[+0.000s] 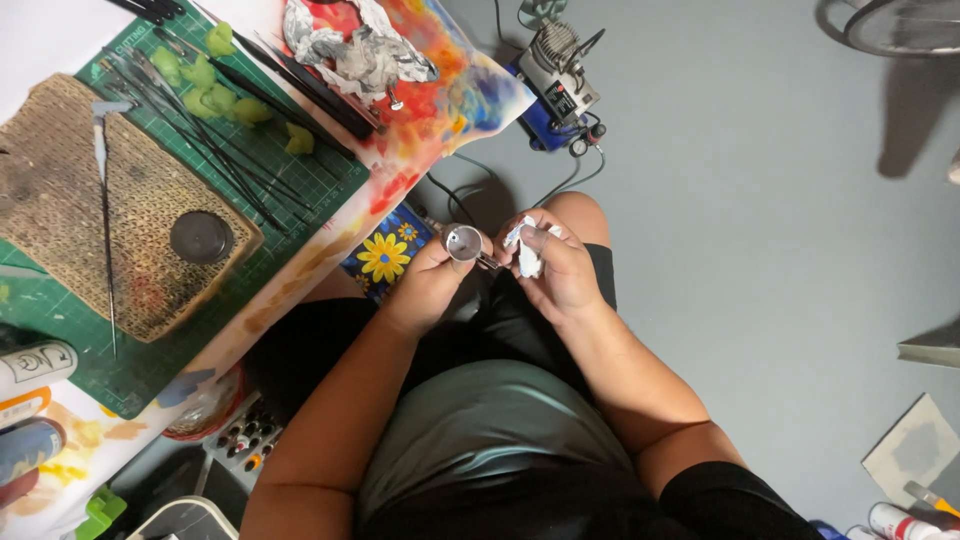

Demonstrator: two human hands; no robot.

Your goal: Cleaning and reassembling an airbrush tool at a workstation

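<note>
Above the lap, the left hand (425,280) grips a small shiny metal cup (463,241), round and smooth, its fingers closed around the stem below it, which is mostly hidden. Touching it, the right hand (560,275) pinches a crumpled white tissue (526,250), partly covered by fingers. Rough corrugated cardboard (70,200) lies on the bench's green cutting mat (300,180).
</note>
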